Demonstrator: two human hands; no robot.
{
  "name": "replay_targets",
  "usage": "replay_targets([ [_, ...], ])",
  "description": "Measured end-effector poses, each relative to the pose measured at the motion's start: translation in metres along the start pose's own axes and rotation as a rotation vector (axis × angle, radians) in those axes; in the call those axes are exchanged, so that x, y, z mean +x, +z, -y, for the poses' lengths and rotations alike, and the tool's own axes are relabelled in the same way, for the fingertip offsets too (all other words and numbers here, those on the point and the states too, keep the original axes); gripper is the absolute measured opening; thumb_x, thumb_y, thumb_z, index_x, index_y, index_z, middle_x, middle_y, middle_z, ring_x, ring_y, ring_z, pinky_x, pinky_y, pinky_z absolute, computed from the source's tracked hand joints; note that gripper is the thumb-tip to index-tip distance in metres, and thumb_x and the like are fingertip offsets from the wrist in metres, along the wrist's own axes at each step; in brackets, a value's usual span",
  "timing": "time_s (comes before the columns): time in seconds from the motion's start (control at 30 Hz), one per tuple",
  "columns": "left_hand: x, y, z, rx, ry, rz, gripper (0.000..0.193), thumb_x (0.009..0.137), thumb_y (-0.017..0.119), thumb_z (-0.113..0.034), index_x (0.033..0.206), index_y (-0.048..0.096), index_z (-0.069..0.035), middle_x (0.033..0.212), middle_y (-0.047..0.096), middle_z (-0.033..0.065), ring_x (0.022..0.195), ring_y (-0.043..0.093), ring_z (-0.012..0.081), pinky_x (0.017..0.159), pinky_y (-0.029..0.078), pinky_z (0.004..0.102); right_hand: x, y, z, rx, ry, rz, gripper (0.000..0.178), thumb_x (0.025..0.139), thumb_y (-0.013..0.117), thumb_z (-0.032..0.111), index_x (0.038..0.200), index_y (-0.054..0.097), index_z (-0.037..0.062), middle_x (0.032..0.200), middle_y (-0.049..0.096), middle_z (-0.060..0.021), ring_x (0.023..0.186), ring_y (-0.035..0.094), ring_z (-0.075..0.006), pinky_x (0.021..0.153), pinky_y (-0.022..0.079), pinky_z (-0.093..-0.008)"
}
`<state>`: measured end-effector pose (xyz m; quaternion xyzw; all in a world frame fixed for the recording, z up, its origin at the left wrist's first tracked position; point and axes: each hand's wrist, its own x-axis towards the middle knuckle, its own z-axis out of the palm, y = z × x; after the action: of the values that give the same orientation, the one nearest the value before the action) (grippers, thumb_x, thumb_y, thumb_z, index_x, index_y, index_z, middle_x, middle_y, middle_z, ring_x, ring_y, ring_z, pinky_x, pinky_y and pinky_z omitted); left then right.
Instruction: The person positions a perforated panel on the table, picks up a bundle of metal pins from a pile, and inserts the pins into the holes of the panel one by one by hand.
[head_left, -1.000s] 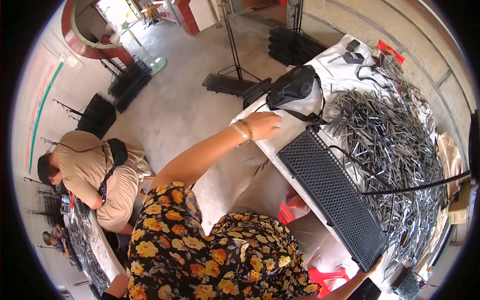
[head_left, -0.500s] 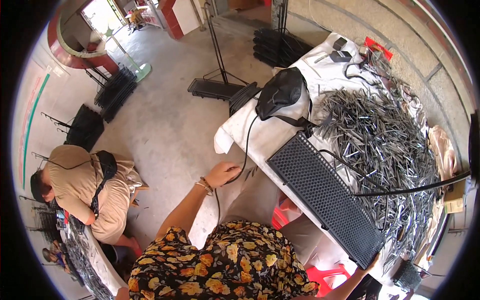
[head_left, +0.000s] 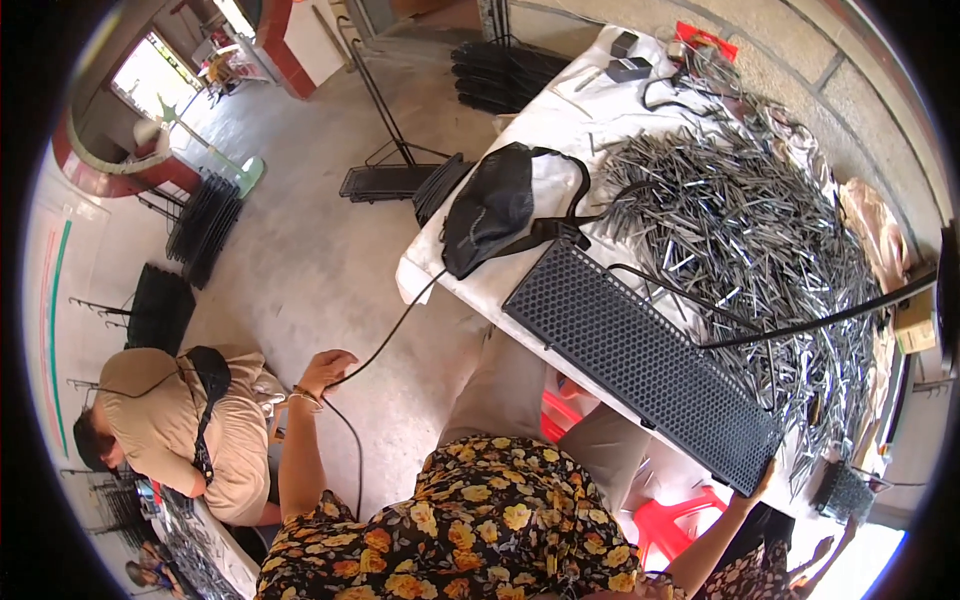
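Near table [head_left: 545, 120]: 1 long perforated panel [head_left: 640, 365], 1 bag [head_left: 490, 205], 2 black boxes [head_left: 628, 69].

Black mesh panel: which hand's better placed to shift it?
Right, I'd judge: the right hand holds one end of the black mesh panel, while the left hand is well away, at the black cable.

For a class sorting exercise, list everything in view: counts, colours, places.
tables: 2, white, right and lower left
rack: 1, black, right table's near edge
bag: 1, black, right table
cable: 1, black, below bag
cord: 1, black, over strips
strips: uncountable, grey, both tables
boxes: 2, black, right table
packet: 1, red, upper right
carton: 1, brown, right edge
stools: at least 1, red, below table
stand: 1, green, upper left
stacked racks: several, black, floor
people: at least 3, one in beige, edges
shirt: 1, floral black, bottom
left hand: 1, bare, at cable
right hand: 1, bare, gripping rack's corner
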<state>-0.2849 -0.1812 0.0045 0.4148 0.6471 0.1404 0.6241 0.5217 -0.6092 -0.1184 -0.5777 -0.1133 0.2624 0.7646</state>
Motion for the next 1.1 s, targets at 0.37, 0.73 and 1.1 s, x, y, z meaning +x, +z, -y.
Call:
replay_targets([
  [0.37, 0.070, 0.105, -0.150, 0.759, 1.040, -0.685, 0.013, 0.083, 0.059, -0.011, 0.094, 0.064, -0.005, 0.096, 0.062, 0.0157, 0.086, 0.060, 0.0336, 0.074, 0.048, 0.0407, -0.016, 0.072, 0.021, 0.068, 0.017, -0.041, 0.044, 0.092, 0.053, 0.037, 0.117, 0.056, 0.0017, 0.110, 0.061, -0.0083, 0.093, 0.062, -0.0180, 0.081, 0.050, -0.0321],
  [0.73, 0.179, 0.278, -0.265, 1.143, 1.316, 0.059, 0.047, 0.080, 0.058, -0.002, 0.121, 0.058, -0.024, 0.136, 0.045, 0.0043, 0.130, 0.035, 0.0288, 0.103, 0.028, 0.0470, -0.018, 0.083, 0.025, 0.084, 0.033, -0.119, 0.038, 0.093, 0.050, 0.031, 0.118, 0.056, 0.0023, 0.105, 0.062, -0.0061, 0.090, 0.060, -0.0151, 0.079, 0.049, -0.0287],
  [1.1, 0.226, 0.283, -0.286, 1.553, 1.140, -0.364, 0.016, 0.083, 0.052, -0.015, 0.085, 0.068, -0.012, 0.087, 0.066, 0.0060, 0.098, 0.059, 0.0206, 0.103, 0.024, 0.0509, -0.020, 0.085, 0.026, 0.050, 0.051, -0.172, 0.040, 0.093, 0.049, 0.035, 0.119, 0.056, 0.0045, 0.102, 0.063, -0.0050, 0.085, 0.061, -0.0147, 0.074, 0.050, -0.0274],
])
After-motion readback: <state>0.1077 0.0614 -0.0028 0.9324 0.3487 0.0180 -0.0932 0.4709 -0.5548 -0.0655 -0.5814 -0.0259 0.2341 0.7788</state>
